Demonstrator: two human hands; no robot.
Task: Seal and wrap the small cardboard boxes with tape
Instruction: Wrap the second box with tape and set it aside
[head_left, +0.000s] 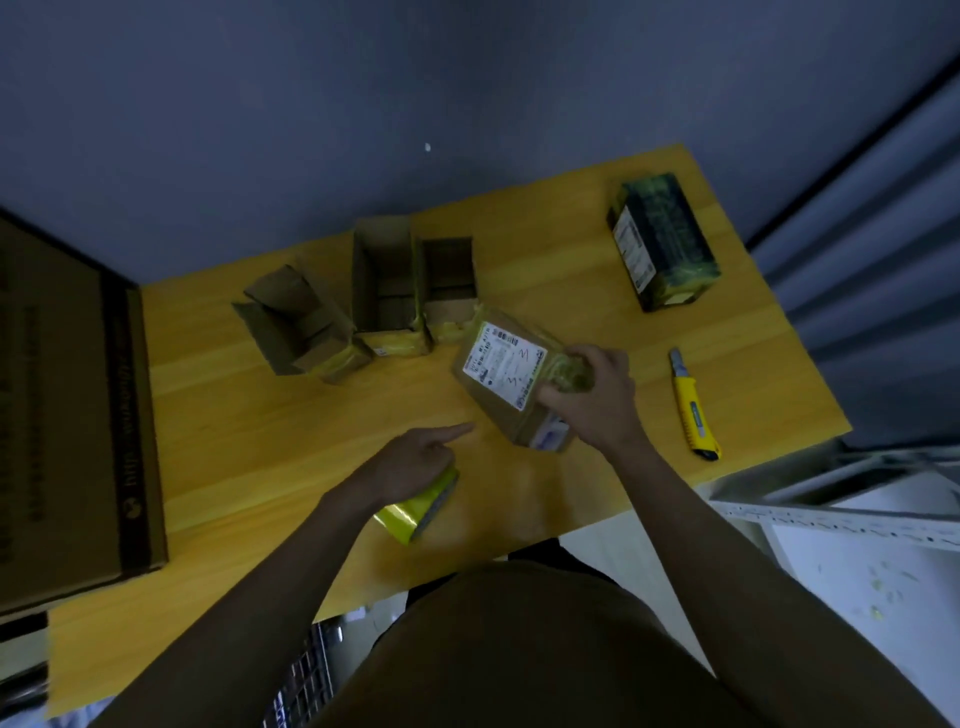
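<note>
At the centre of the frame, a small brown cardboard box with a white shipping label lies on the yellow wooden counter, its long axis running from upper left to lower right. The right hand grips its right-hand end, fingers curled over a patch of yellowish tape. The left hand, lower and to the left, holds a roll of yellow tape under its palm, forefinger stretched toward the box; a strip of bare counter lies between fingertip and box. The box sits up and right of the tape hand, so the roll likely has to travel that way.

Three open brown cardboard boxes crowd just behind the labelled one; the rightmost seems to touch it. A dark tape-wrapped box stands at upper right, a yellow utility knife near the right edge, a large flat carton at left. Free room lies mostly toward the near edge.
</note>
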